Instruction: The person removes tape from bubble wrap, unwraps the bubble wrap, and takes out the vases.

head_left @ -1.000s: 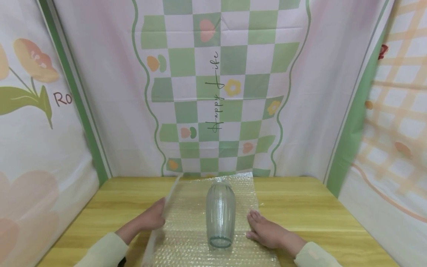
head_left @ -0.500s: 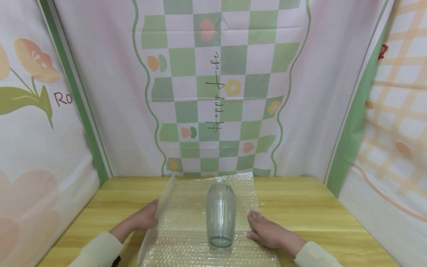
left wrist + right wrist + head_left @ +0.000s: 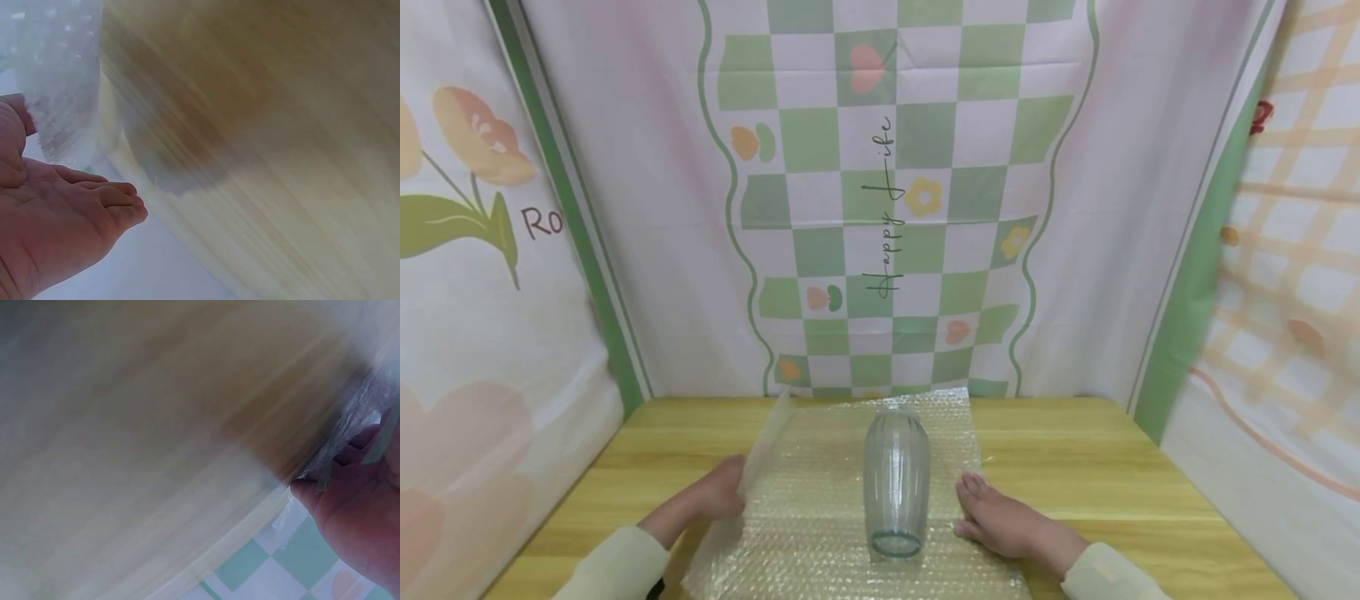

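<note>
A clear, ribbed glass vase (image 3: pixel 897 479) lies on its side on a sheet of bubble wrap (image 3: pixel 820 483), one round end toward me. My left hand (image 3: pixel 724 487) pinches the sheet's left edge, which stands slightly raised. In the left wrist view the bubble wrap (image 3: pixel 65 75) hangs by the thumb of the left hand (image 3: pixel 69 212), its other fingers stretched out. To the right of the vase, my right hand (image 3: pixel 1000 518) presses the sheet's right edge with straight fingers. Greenish strips (image 3: pixel 381 437) show across the right hand (image 3: pixel 356 506) in the right wrist view.
The light wooden table (image 3: pixel 1097 467) extends to both sides of the sheet. A checked cloth backdrop (image 3: pixel 880 208) hangs behind its far edge. Printed cloths close in the left side (image 3: pixel 475 333) and the right side (image 3: pixel 1285 358).
My left hand has moved left and slightly toward me, drawing the raised left edge of the bubble wrap outward and lower. The right hand and the vase have stayed in place.
</note>
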### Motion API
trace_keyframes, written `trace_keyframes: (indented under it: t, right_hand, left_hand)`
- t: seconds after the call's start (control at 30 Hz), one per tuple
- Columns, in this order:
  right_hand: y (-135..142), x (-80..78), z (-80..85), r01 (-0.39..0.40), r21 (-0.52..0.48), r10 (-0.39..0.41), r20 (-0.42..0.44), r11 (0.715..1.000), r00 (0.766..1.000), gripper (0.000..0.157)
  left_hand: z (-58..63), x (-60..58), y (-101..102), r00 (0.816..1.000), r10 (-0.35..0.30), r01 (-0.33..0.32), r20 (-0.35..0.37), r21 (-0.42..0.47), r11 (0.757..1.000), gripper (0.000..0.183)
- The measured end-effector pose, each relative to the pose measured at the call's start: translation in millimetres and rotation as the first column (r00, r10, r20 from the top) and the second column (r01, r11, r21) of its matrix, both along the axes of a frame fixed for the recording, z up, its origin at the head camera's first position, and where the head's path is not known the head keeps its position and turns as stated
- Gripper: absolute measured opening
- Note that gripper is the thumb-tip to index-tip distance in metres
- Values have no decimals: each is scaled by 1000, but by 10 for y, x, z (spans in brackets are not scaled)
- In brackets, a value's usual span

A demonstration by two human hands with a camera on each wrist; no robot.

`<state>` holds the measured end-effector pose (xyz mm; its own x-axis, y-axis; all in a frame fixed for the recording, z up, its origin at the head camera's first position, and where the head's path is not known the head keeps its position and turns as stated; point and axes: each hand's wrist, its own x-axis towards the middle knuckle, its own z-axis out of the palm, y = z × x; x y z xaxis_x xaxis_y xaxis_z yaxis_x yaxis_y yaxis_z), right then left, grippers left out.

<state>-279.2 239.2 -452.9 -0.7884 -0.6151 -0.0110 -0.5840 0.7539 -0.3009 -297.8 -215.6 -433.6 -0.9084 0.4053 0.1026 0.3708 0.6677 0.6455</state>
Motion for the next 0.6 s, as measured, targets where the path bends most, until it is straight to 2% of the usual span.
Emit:
trace_keyframes:
  t: [0.13, 0.27, 0.47, 0.6]
  right_hand:
    - [-3, 5, 2, 2, -1, -2, -2, 1000, 1000, 73]
    - [-6, 12, 6, 2, -11, -2, 4, 1000, 1000, 73]
    - [-4, 12, -2, 3, -10, -3, -3, 1000, 1000, 73]
    - [-11, 17, 4, 7, -14, -7, 10, 1000, 1000, 72]
  left_hand:
    - [-9, 13, 1, 996, 92, -92, 4, -28, 995, 66]
    - [-41, 23, -13, 986, 165, -165, -2, -56, 985, 70]
    - [-83, 17, -43, 979, 203, -202, -5, -90, 975, 72]
    - [-86, 19, -52, 974, 223, -218, 38, -101, 971, 79]
